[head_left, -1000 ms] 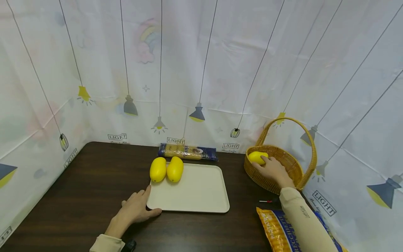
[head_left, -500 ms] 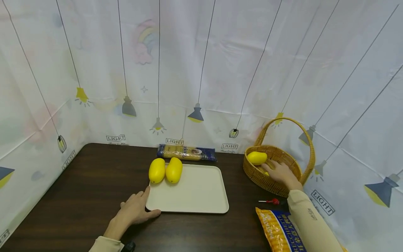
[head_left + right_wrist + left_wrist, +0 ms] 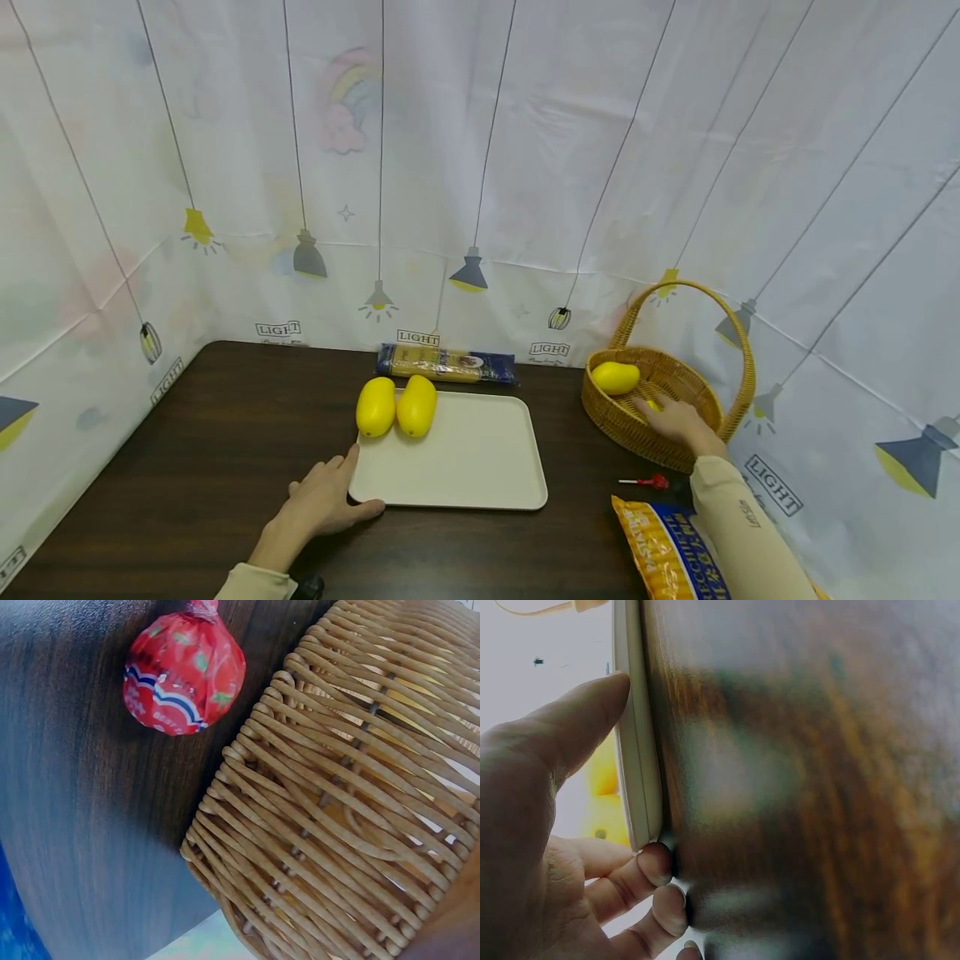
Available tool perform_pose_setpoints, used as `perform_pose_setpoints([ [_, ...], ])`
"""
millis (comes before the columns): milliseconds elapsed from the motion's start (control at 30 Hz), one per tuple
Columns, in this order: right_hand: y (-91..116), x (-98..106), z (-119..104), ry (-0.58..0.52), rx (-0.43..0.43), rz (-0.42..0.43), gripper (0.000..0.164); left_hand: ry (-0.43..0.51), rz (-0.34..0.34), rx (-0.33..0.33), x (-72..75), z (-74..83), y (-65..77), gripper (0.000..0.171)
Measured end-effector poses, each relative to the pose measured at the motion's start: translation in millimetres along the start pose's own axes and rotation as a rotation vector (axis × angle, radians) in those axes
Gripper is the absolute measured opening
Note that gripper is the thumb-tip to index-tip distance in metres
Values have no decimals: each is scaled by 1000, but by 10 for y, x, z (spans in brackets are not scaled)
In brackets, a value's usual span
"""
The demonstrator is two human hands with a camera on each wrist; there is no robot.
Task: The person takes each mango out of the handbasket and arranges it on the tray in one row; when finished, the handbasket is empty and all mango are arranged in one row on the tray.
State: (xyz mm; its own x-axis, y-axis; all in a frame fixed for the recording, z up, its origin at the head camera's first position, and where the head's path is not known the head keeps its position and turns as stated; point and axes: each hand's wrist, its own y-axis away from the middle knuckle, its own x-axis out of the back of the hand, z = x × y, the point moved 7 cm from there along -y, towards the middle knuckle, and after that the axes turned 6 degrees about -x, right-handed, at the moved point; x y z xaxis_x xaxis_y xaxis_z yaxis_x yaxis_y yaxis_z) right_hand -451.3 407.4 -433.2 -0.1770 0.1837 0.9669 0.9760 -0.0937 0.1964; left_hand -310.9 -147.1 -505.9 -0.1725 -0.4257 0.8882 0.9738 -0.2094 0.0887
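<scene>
Showing only up close — red lollipop [image 3: 184, 673] touching wicker basket [image 3: 352, 795]

Basket handle [image 3: 693, 293] arches overhead; lollipop [image 3: 651, 481], pasta bag [image 3: 667, 550] crowd approach.
</scene>
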Motion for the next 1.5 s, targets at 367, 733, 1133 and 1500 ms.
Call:
perform_pose_setpoints([
  [367, -72, -22, 66, -3, 3, 8, 94, -1, -6, 2, 1, -2, -9, 112],
  [733, -63, 47, 39, -16, 33, 49, 68, 2, -6, 11, -1, -5, -5, 112],
  [1133, -84, 79, 45, -49, 72, 146, 66, -5, -11, 11, 2, 0, 2, 111],
  [1500, 9, 299, -106, -120, 166, 314, 65, -10, -14, 15, -3, -8, -6, 112],
])
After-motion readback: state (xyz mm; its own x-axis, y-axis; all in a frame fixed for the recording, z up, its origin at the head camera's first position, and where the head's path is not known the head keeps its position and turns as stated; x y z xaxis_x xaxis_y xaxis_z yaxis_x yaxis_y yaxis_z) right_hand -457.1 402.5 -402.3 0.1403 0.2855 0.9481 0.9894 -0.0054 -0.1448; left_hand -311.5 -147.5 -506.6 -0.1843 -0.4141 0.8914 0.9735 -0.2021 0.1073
